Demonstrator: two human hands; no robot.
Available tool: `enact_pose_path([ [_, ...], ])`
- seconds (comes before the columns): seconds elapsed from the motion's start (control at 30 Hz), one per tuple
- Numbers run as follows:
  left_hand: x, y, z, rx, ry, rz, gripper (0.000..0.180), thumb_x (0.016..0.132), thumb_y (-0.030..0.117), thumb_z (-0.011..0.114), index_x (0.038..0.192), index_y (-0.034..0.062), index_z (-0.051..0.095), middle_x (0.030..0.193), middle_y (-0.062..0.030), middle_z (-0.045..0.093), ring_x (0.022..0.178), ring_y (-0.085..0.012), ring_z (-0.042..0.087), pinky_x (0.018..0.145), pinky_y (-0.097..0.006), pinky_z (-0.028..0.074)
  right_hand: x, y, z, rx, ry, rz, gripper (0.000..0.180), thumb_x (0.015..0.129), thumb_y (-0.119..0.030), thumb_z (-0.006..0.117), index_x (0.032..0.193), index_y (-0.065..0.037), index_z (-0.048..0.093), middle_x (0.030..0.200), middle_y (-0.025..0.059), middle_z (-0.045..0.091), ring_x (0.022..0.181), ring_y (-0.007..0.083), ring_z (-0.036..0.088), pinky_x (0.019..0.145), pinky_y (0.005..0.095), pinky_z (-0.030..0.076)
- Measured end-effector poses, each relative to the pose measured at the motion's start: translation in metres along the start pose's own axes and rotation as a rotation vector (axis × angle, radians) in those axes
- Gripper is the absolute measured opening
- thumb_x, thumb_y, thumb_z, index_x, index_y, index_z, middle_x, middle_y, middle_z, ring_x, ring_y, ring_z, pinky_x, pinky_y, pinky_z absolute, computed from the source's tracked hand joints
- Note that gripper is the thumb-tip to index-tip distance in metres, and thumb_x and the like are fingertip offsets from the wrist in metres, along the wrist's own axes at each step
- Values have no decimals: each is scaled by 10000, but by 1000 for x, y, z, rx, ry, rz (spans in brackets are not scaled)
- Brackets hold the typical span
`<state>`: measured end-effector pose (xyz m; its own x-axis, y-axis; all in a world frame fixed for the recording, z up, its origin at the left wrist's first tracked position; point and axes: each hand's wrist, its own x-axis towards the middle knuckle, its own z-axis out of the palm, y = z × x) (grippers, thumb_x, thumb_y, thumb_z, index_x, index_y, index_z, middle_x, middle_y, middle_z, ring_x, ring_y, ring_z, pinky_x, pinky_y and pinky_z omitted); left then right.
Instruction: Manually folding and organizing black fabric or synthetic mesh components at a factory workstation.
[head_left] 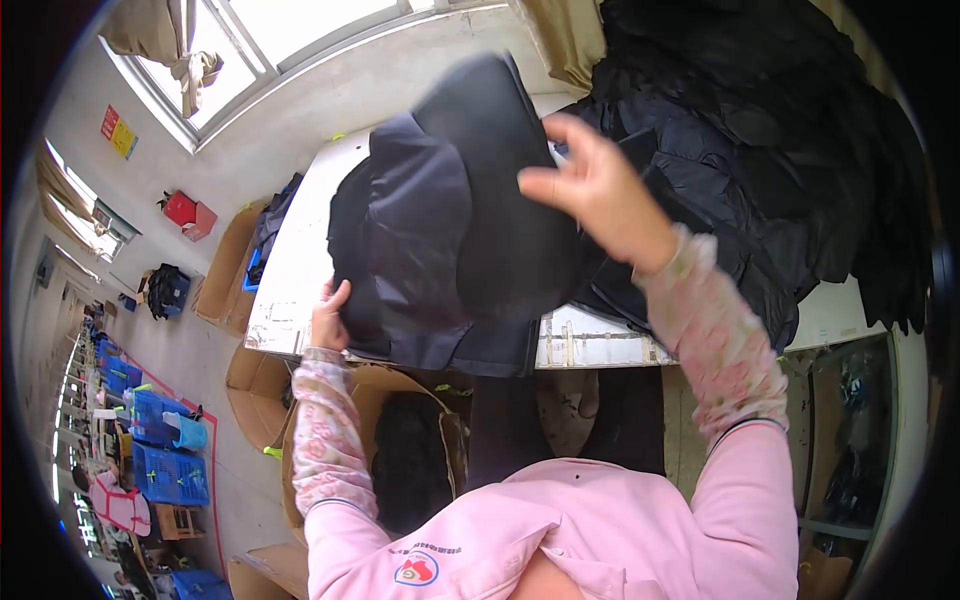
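A black folded garment (510, 190) stands partly raised over the white table, its top edge blurred. A dark grey, shinier piece of fabric (420, 200) shows along its left part. My left hand (330, 318) grips the lower left edge of the cloth, thumb on top and the other fingers mostly hidden. Beside the garment's upper right edge is my right hand (605, 190), slightly blurred. Its thumb and forefinger are spread apart, with the thumb in front of the black cloth.
A large heap of black garments (760, 170) covers the right of the white table (590, 345). Below the front edge stands an open cardboard box (455, 440) with dark cloth inside. More cardboard boxes (255, 395) and blue crates (170, 472) are at left.
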<state>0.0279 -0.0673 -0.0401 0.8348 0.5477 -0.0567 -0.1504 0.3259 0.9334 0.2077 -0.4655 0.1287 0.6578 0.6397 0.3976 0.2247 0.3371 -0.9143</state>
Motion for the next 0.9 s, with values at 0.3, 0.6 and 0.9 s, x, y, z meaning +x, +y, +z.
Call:
enact_pose_path([
  [0.3, 83, -81, -120, 1285, 275, 21, 582, 698, 204, 831, 1161, -26, 565, 1077, -198, 660, 979, -302, 646, 895, -378, 498, -109, 299, 32, -194, 283, 484, 757, 792, -228, 762, 1353, 42, 331, 877, 135, 648, 663, 181, 659, 476, 287, 512],
  [0.6, 52, -68, -59, 1470, 607, 523, 488, 808, 201, 737, 1217, 37, 526, 1040, -169, 564, 956, -328, 576, 845, -410, 473, -129, 173, -237, -1390, 723, 153, 480, 790, -168, 725, 1221, -78, 533, 1210, 144, 579, 1128, 328, 560, 923, 432, 462],
  [0.9, -55, -104, 236, 383, -703, -203, 275, 982, 200, 547, 1171, 5, 592, 997, -70, 648, 909, -144, 636, 820, -273, 522, -123, 125, -261, -1719, 341, 412, 295, 768, -166, 725, 1041, -103, 631, 1025, 97, 621, 1021, 293, 591, 851, 436, 464],
])
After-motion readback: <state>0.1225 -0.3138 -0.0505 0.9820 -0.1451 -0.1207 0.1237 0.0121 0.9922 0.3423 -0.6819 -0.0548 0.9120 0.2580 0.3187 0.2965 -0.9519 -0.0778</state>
